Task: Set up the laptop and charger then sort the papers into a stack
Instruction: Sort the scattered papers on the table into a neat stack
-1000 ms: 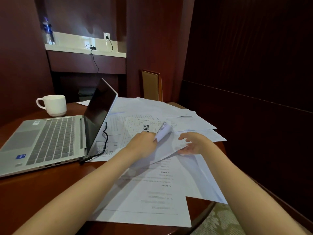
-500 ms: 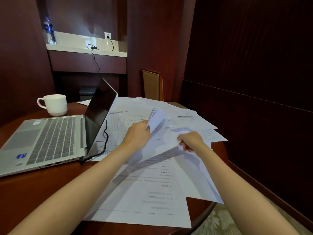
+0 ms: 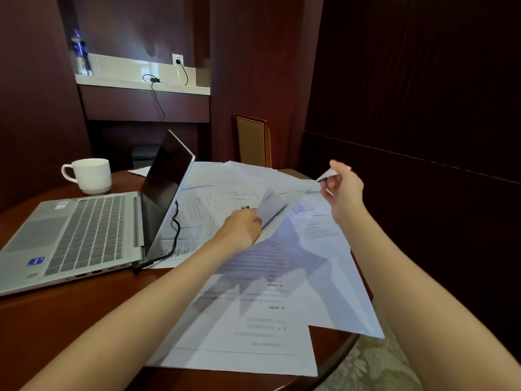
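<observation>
Papers [image 3: 253,328] lie fanned over the table [image 3: 56,320], overlapping at odd angles beneath and ahead of both sets of fingers, so the stack is not yet made. The left hand [image 3: 241,228] has its fingers curled round a small bundle [image 3: 269,206] of gathered sheets, which bends upward past the knuckles. That grip seems meant to keep the collected sheets together while more are fed in. The right hand [image 3: 345,193] is raised off the table, thumb and fingertips pinching the far corner of one sheet [image 3: 296,198]. The sheet stretches from that pinch down toward the left hand's fingers. Holding it by a corner probably peels it clear of the sheets below without dragging them. Where its lower edge ends under the bundle I cannot tell.

The laptop [image 3: 84,235] stands open well to the left of the left hand's fingers. Its charger cable [image 3: 176,230] is plugged in at the edge nearest those fingers and loops up beside the screen. A cord hangs from a wall socket [image 3: 177,59] far beyond the fingertips. That half of the task looks finished, and the machine likely sits aside to leave the papers room. A mug [image 3: 90,176] stands beyond the keyboard, well apart from both hands.
</observation>
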Action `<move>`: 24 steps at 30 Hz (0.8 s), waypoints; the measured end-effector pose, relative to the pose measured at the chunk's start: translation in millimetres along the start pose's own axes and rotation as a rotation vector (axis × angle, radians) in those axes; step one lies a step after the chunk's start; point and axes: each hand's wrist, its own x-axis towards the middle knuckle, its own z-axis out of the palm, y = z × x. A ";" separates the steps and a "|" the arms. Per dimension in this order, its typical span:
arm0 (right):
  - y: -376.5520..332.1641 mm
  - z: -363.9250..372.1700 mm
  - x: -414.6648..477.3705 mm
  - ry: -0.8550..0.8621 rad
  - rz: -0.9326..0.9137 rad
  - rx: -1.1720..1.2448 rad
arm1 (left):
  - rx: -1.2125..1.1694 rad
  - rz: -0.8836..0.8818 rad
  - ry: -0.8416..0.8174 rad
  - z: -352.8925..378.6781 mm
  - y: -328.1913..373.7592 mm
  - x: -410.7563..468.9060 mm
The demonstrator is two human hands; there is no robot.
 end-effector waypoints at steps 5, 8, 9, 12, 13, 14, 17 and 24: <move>-31.3 12.9 6.3 -0.051 -0.077 0.002 | 0.106 0.033 -0.247 11.9 4.5 -6.6; -43.1 18.9 10.5 -0.065 -0.094 -0.072 | -0.048 -0.076 -0.458 3.6 4.4 4.1; -47.7 20.9 12.1 -0.068 -0.096 -0.061 | -0.132 -0.132 -0.519 -2.7 3.9 6.8; -62.4 28.9 14.0 -0.085 -0.127 -0.003 | -0.202 -0.142 -0.629 -12.0 3.9 9.0; -66.7 33.2 13.1 -0.100 -0.150 0.002 | -0.183 -0.122 -0.667 -11.6 3.6 8.7; -70.3 38.8 10.9 -0.116 -0.172 -0.004 | -0.154 -0.105 -0.712 -11.5 4.2 7.6; -73.6 55.3 4.7 -0.162 -0.207 -0.097 | -0.305 -0.119 -0.722 -8.4 2.2 12.4; -12.3 52.2 -14.4 -0.525 -0.300 -0.755 | -1.330 -0.284 -0.461 -23.1 -9.2 31.1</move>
